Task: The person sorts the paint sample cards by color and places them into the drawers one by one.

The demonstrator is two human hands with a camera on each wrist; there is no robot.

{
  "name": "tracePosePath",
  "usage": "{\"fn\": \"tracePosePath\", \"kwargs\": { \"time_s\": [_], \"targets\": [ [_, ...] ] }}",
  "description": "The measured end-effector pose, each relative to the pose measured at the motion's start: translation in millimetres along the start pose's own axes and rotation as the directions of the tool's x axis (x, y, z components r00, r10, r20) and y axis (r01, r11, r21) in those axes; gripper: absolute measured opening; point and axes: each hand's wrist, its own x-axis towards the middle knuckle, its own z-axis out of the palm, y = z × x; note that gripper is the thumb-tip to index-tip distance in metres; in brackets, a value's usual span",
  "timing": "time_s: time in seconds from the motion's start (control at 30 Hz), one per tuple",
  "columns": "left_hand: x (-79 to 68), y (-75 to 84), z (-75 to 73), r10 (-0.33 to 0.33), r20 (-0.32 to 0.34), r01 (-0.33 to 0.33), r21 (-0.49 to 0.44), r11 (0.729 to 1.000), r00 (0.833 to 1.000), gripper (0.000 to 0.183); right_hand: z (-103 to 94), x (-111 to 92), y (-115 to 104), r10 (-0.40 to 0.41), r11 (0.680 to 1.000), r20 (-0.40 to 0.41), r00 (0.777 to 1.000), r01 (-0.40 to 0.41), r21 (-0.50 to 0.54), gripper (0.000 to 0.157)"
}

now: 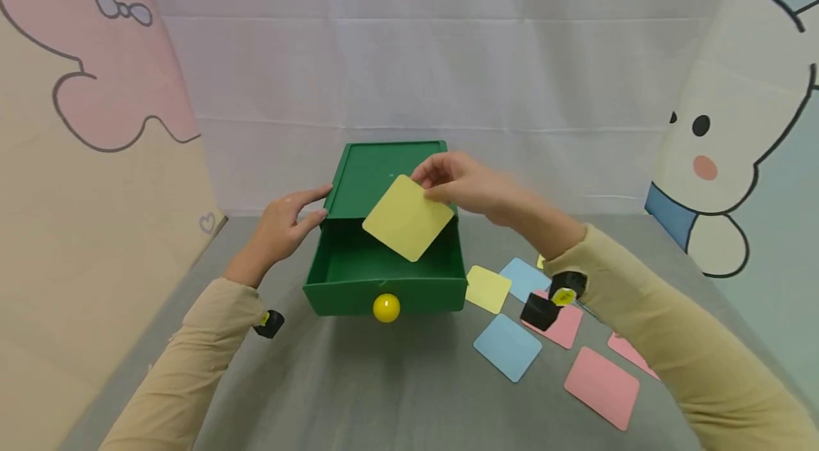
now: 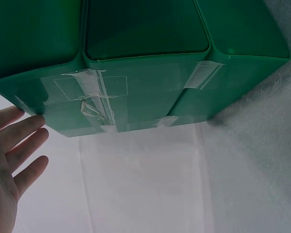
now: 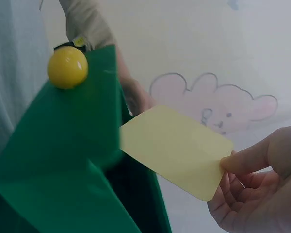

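A green box (image 1: 384, 177) stands at the middle of the grey surface, its drawer (image 1: 339, 266) pulled out towards me. On the drawer's front is a round yellow knob (image 1: 386, 308). My right hand (image 1: 463, 184) pinches a yellow card (image 1: 408, 220) by one corner, above the open drawer; the right wrist view shows thumb and fingers on the card (image 3: 177, 150). With its fingers spread, my left hand (image 1: 281, 227) touches the left side of the box. In the left wrist view that hand (image 2: 12, 155) lies at the box's edge, its fingers nearly straight.
Right of the drawer lie a yellow card (image 1: 488, 289), a blue card (image 1: 508, 348), a pink card (image 1: 602, 388) and several others, some partly hidden by my right sleeve (image 1: 665, 337). A white cloth (image 1: 409, 67) hangs behind the box.
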Motion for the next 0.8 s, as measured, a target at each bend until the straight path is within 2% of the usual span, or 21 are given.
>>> {"fn": "tracePosePath", "kwargs": {
  "time_s": [0.2,0.37,0.53,0.8],
  "targets": [
    [1.5,-0.6,2.0,0.017,-0.016,-0.017,-0.008,1.000,1.000,0.042,33.5,14.4,2.1,-0.026,0.999,0.046,0.999,0.025,0.021,0.021],
    [0.7,-1.2,2.1,0.014,-0.018,-0.015,-0.004,1.000,1.000,0.042,51.8,22.9,1.5,-0.030,0.999,0.079,0.996,0.027,0.041,0.022],
    [0.1,0.0,0.7,0.004,-0.013,-0.004,-0.007,1.000,1.000,0.042,61.8,28.6,0.5,-0.020,0.999,0.099,0.995,0.016,0.046,0.022],
    [-0.1,1.2,0.5,-0.007,-0.005,0.007,-0.013,1.000,1.000,0.041,67.1,30.8,5.9,0.006,0.999,0.086,0.996,-0.009,0.044,0.021]
  ]
}}
